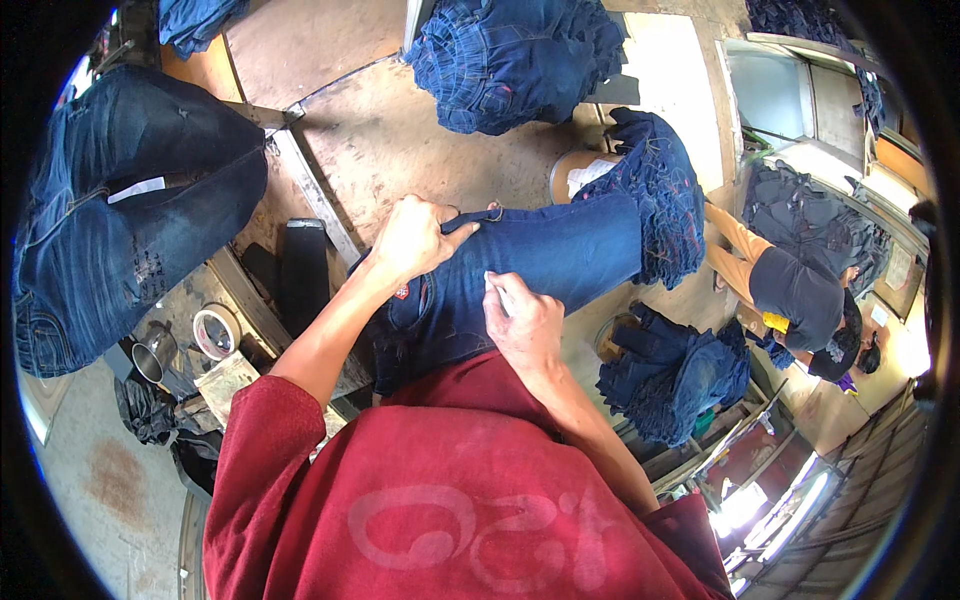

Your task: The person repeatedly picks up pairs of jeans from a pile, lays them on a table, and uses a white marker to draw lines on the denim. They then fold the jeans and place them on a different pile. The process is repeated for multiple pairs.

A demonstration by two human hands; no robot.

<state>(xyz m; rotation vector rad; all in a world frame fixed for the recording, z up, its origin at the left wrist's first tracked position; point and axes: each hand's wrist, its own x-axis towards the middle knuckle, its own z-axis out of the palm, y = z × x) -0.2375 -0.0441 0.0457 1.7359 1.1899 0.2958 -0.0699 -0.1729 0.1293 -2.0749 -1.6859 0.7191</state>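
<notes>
A pair of dark blue jeans [565, 245] lies in front of me, one leg stretched out to the right and the waist end near my body. My left hand [415, 240] is closed on the jeans' upper edge, next to a fold of the cloth. Over the denim, my right hand [525, 320] has its fingers pinched together. A tiny pale tip shows at those fingertips, too small to name. Below my left wrist, a small red patch marks the jeans near a pocket.
Jeans heaps lie at the left [130, 220], far middle [510, 60], right [665, 200] and lower right [675, 370]. A tape roll [215, 331] and a metal cup [154, 352] sit on a bench at left. Another person [800, 295] bends over at the far right.
</notes>
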